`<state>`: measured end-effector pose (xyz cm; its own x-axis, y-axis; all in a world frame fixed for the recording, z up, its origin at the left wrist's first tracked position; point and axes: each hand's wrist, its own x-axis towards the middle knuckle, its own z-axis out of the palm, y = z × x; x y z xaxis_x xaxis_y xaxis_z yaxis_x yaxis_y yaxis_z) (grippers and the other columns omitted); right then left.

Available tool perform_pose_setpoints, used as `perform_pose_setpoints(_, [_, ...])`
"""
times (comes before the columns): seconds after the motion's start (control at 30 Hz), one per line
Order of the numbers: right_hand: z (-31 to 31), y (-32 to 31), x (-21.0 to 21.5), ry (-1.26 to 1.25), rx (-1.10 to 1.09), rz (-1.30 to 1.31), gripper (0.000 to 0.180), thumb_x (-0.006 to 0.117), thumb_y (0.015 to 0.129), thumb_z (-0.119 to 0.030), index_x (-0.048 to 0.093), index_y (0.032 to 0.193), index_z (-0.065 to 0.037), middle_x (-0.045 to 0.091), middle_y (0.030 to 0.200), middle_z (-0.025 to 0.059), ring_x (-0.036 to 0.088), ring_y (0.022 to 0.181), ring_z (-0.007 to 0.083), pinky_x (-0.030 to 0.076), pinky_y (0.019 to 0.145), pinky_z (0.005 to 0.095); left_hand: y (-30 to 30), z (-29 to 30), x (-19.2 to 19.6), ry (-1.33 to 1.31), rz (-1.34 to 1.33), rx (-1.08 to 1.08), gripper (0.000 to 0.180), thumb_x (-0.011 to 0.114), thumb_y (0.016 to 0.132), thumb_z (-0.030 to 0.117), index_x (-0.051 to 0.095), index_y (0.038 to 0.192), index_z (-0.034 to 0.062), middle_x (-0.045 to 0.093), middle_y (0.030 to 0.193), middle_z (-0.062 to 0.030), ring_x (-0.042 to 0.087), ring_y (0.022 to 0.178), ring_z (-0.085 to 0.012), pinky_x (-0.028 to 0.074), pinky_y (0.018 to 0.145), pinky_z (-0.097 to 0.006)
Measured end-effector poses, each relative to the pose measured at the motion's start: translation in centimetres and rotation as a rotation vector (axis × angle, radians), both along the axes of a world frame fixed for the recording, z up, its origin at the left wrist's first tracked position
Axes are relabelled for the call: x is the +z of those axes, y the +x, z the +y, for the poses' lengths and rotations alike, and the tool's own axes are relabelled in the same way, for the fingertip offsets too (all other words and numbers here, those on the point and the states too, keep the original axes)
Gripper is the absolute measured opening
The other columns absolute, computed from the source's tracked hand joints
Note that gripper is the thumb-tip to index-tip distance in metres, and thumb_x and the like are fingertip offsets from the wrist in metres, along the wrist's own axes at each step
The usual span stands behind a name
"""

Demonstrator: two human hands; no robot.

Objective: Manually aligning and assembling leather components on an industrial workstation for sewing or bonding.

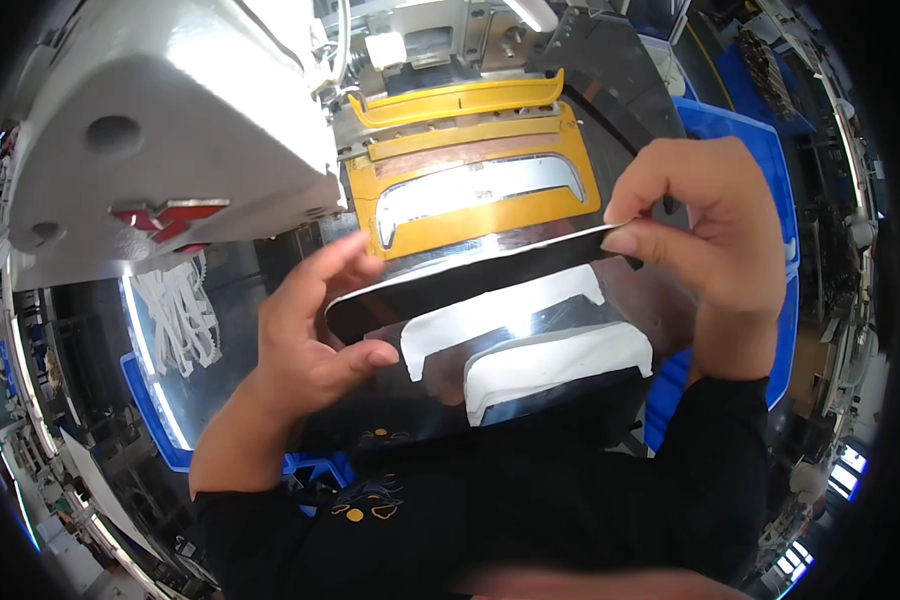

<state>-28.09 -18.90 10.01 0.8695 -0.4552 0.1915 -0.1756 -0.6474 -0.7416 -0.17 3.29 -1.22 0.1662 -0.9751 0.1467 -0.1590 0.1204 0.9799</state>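
Observation:
A long black strip point(470, 277) with a white layer along its upper edge spans the space between my hands. My right hand point(705, 225) is closed, pinching the strip's right end between thumb and fingertips. At the left end my left hand point(320, 325) has thumb and fingers spread apart around the strip's corner; whether the palm touches it I cannot tell. Just beyond the strip sits a flat yellow frame point(490, 232) with a curved cut-out. A white curved-end piece point(505, 308) lies nearer me, and below it are stacked white pieces point(560, 362) of similar shape.
A big white machine head point(200, 110) overhangs the left side. Behind the frame stands a raised yellow bar point(460, 103) on a metal mount. White strips point(180, 315) hang in a tangle at the left. Blue bins point(788, 345) flank the dark worktable on the right.

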Motion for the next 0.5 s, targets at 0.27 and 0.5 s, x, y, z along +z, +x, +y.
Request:
perform_pose_setpoints(0.27, [-0.2,0.3,-5.5,0.691,-0.002,0.062,0.015,0.078,0.092,0.0,0.074,0.106,0.0,0.073,0.082,0.0011,0.069,0.076,0.007,0.053,0.071,0.0222,-0.9,1.5,3.4,0.041,-0.104,0.174,0.028,0.074,0.108,0.025,0.071,0.098,-0.0015,0.076,0.093,-0.0101,0.071,0.086,-0.0141,0.056,0.077,-0.029])
perform_pose_setpoints(0.5, [-0.6,-0.9,-9.0,0.774,-0.143,-0.043,0.015,0.075,0.1,-0.011,0.074,0.112,-0.002,0.071,0.083,-0.0005,0.063,0.076,0.0047,0.052,0.072,0.0224,4.5,6.6,4.2,0.239,-0.384,0.433,0.018,0.064,0.113,0.02,0.067,0.104,0.0039,0.065,0.087,-0.0021,0.06,0.082,-0.0117,0.048,0.075,-0.028])
